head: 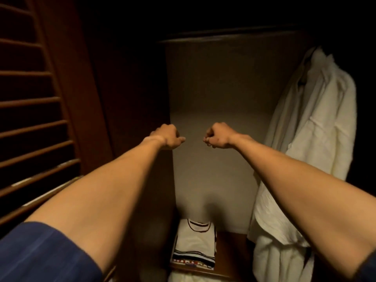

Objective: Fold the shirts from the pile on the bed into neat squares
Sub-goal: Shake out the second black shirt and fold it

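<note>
I had both arms stretched out ahead of me into a dim closet. My left hand (165, 137) was curled into a loose fist with the thumb poking toward the middle, its grip closed on nothing I could see. My right hand (218, 138) was balled the same way, fingers tucked under, grip pressed together and holding nothing. The two fists hung level with each other, near but apart, in front of the pale back wall (219, 94) of the closet.

Far below them, a small stack of folded shirts (194, 244) lay on a dark wooden shelf (231, 251) at the closet's bottom; the top shirt was white with a dark-trimmed collar, and striped edges showed beneath it. To the right of the stack a white robe (317, 129) hung down past the shelf, just beside the folded shirts. On my left stood a louvered wooden door (34, 123). A blue sleeve (40, 255) covered my left upper arm.
</note>
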Tool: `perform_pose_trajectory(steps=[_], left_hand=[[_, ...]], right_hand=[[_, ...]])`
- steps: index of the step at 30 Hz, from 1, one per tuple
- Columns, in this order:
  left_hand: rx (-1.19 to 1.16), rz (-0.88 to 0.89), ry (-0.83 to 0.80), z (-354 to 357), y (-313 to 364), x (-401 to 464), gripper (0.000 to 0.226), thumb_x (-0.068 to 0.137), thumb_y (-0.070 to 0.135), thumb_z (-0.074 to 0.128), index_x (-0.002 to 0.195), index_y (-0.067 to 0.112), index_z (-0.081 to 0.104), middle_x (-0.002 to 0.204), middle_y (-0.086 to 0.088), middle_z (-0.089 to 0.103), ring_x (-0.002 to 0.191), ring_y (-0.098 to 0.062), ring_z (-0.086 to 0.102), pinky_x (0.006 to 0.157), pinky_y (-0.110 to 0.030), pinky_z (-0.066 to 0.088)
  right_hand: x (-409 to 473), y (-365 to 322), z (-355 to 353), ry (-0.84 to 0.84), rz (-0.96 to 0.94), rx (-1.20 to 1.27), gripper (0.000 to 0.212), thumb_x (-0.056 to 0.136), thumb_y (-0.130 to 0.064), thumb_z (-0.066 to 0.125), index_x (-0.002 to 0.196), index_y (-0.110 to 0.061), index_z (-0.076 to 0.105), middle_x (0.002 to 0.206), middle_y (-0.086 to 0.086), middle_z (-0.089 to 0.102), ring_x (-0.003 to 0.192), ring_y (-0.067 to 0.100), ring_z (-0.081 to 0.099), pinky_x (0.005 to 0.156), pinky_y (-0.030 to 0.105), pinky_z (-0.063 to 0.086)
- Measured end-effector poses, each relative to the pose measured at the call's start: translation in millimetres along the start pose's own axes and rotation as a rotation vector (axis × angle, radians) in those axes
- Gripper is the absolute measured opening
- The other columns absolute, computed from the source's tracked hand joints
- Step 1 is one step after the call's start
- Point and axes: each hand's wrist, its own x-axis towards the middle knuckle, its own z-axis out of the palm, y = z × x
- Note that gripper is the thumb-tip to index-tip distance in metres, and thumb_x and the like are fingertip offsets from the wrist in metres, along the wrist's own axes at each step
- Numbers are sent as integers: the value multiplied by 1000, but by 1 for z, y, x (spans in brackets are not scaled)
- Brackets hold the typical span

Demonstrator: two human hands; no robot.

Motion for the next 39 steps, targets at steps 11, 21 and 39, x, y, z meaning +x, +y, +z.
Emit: perform_pose_trajectory(steps=[11, 21, 39], left_hand=[[117, -126, 56, -108, -59, -148, 34, 97, 44, 58, 116, 17, 65, 119, -9, 65, 106, -27, 61, 80, -37, 47], [199, -491, 118, -183, -110, -321, 22, 93, 43, 63, 98, 22, 69, 96, -1, 65, 93, -21, 64, 83, -37, 53], [359, -1174, 192, -292, -280, -638, 20, 92, 26, 67, 97, 9, 76, 86, -5, 73, 67, -14, 68, 58, -25, 52]], right_hand=[[-45, -137, -5, -82, -371, 60, 19, 94, -17, 59, 106, -14, 74, 108, 6, 70, 102, 21, 66, 93, 41, 55], [-129, -299, 18, -217, -797, 89, 21, 91, -17, 59, 104, -17, 76, 115, 7, 70, 110, 23, 63, 97, 40, 52], [-305, -621, 99, -616, -1289, 373, 29, 96, -5, 50, 113, -13, 72, 103, 2, 64, 82, 11, 60, 65, 18, 48]])
